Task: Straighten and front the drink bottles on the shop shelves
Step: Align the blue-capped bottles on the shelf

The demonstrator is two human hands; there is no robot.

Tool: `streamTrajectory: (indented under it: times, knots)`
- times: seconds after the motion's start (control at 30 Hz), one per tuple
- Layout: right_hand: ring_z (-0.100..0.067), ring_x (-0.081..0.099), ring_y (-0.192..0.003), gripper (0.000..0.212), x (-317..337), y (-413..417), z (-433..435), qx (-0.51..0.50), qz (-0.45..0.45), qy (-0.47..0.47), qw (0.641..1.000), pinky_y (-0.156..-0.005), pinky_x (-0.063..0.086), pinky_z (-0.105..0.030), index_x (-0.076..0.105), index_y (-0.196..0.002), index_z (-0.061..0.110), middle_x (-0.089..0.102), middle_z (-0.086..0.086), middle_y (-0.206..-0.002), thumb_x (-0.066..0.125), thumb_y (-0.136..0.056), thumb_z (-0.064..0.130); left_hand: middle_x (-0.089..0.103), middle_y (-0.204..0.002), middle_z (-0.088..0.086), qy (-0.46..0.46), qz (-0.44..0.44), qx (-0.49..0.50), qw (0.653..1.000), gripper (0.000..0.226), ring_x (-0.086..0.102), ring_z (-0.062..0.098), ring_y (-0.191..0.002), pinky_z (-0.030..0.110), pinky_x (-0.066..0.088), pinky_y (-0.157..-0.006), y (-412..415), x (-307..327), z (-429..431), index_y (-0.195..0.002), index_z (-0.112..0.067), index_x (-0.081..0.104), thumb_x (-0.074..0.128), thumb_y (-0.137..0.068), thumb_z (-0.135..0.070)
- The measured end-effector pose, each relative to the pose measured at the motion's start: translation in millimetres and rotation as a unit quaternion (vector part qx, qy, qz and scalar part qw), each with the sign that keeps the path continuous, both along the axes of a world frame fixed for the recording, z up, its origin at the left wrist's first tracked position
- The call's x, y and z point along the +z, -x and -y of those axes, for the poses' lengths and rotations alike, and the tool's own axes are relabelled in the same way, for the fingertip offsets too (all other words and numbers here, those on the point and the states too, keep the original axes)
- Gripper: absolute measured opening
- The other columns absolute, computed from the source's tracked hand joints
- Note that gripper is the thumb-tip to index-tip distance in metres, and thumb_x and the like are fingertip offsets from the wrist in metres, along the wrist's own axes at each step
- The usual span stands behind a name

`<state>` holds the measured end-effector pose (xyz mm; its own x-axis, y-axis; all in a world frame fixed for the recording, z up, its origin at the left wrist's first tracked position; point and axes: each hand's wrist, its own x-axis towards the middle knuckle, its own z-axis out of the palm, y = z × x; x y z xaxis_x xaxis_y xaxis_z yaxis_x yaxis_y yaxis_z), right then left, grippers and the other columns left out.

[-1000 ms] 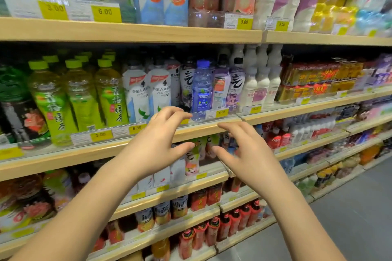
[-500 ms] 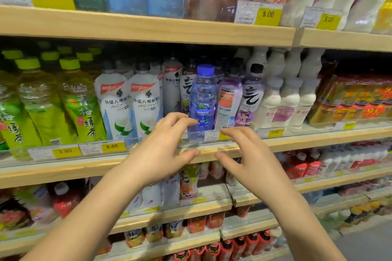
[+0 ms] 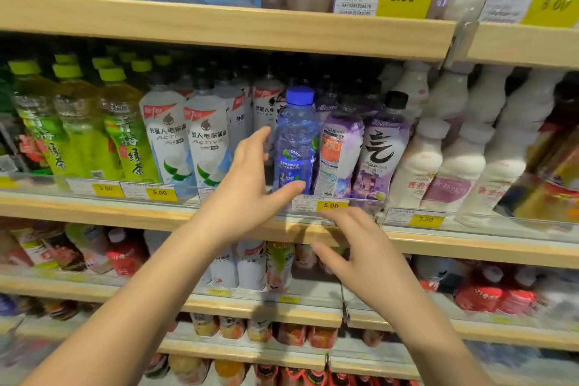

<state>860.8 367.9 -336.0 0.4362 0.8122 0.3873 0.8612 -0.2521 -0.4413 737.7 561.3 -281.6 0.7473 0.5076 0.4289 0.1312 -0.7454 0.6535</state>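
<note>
The blue-capped bottle (image 3: 294,141) stands just above the 5.00 price tag (image 3: 330,205). My left hand (image 3: 247,185) has risen from below that tag, fingers spread beside the bottle, unclosed. My right hand (image 3: 360,254) hovers open under the tag. Grasp next, I'd judge.

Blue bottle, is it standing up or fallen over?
Standing up. The blue bottle has its cap straight above its label.

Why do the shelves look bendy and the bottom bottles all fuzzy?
Head view: the wide-angle lens curves the wooden shelf edge; the bottom-row bottles are smeared with blur, while the blue-capped bottle by the left hand looks sharp; deep shadow sits under that shelf.
</note>
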Motion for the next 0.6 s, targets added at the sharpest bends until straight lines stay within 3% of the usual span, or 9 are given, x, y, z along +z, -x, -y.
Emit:
streamTrajectory:
  times: [0.13, 0.2, 0.27, 0.47, 0.6]
  knots:
    - [-0.003, 0.047, -0.127, 0.053, -6, -1, -2, -0.001, 0.009, 0.005, 1.000, -0.106, 0.043, -0.031, 0.051, -0.145, 0.032, 0.050, 0.018, -0.135, 0.061, -0.097, 0.049, 0.036, -0.145, -0.012, 0.054, -0.011, 0.011, 0.998, 0.078, 0.043, 0.005, -0.128, 0.028, 0.039, -0.102, -19, 9, -3, -0.139, -0.038, 0.026, 0.068, -0.080, -0.065]
    - [-0.006, 0.048, -0.127, 0.051, -8, -1, -4, -0.005, 0.025, 0.009, 1.000, -0.107, 0.042, -0.034, 0.052, -0.144, 0.031, 0.052, 0.016, -0.134, 0.061, -0.097, 0.049, 0.051, -0.130, -0.007, 0.085, -0.018, 0.024, 0.996, 0.064, 0.057, 0.009, -0.110, 0.031, 0.049, -0.086, -27, 13, -5, -0.123, -0.027, 0.037, 0.068, -0.081, -0.064]
    - [-0.008, 0.049, -0.126, 0.049, -12, -3, -7, -0.009, 0.044, 0.017, 0.999, -0.106, 0.041, -0.034, 0.055, -0.141, 0.031, 0.054, 0.016, -0.134, 0.061, -0.097, 0.050, 0.057, -0.116, -0.003, 0.099, -0.028, 0.047, 0.994, 0.059, 0.060, 0.009, -0.093, 0.028, 0.047, -0.068, -35, 16, -7, -0.115, -0.026, 0.041, 0.067, -0.081, -0.066]
    - [-0.010, 0.051, -0.119, 0.040, -31, -5, -14, -0.043, 0.062, -0.011, 0.997, -0.100, 0.036, -0.030, 0.064, -0.130, 0.030, 0.059, 0.017, -0.127, 0.067, -0.093, 0.043, 0.055, -0.109, -0.002, 0.103, -0.032, 0.068, 0.992, 0.066, 0.058, 0.008, -0.089, 0.022, 0.040, -0.061, -50, 12, -10, -0.113, -0.023, 0.042, 0.069, -0.075, -0.070]
    - [-0.011, 0.050, -0.116, 0.038, -44, -4, -18, -0.062, 0.081, -0.034, 0.994, -0.098, 0.034, -0.028, 0.064, -0.129, 0.030, 0.056, 0.018, -0.127, 0.067, -0.093, 0.039, 0.055, -0.109, -0.009, 0.091, -0.007, 0.071, 0.993, 0.078, 0.058, 0.010, -0.099, 0.022, 0.046, -0.070, -55, 10, -15, -0.118, -0.020, 0.046, 0.071, -0.069, -0.075]
